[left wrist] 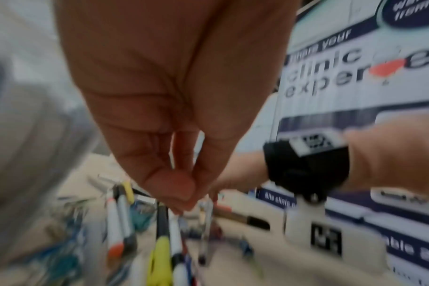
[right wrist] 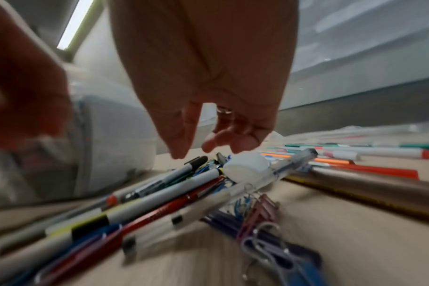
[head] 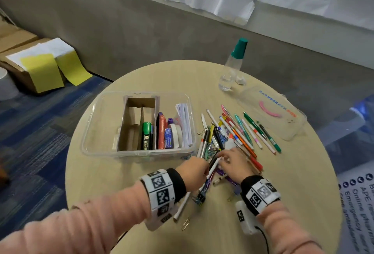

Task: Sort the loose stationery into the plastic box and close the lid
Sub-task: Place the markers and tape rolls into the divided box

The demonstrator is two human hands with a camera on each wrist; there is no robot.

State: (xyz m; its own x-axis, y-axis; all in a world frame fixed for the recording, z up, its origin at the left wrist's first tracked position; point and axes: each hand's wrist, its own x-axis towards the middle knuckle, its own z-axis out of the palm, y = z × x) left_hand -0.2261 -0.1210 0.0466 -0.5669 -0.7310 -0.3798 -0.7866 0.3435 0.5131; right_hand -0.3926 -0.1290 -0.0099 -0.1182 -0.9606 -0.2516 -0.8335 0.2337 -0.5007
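The clear plastic box (head: pixel 89 132) stands open at the table's left, holding a cardboard divider, markers, tape and paper. Its lid (head: pixel 271 112), with a pink handle, lies at the right. A pile of loose pens (head: pixel 238 132) is spread between them. My left hand (head: pixel 206 169) (left wrist: pixel 184 201) hovers at the pile's near end, fingertips pinched on a black pen (head: pixel 213 162) (left wrist: pixel 162 218); the view is blurred. My right hand (head: pixel 221 159) (right wrist: pixel 208 147) hangs just above a white eraser (right wrist: pixel 245 166), fingers loosely curled and holding nothing.
Binder clips (head: pixel 200 197) (right wrist: pixel 257 214) and a paper clip (head: pixel 185 226) lie by my wrists, with a white pen (head: pixel 182 207) under the left wrist. A spray bottle (head: pixel 232 67) stands at the back. A wooden ruler (right wrist: pixel 367 189) lies right of the pile.
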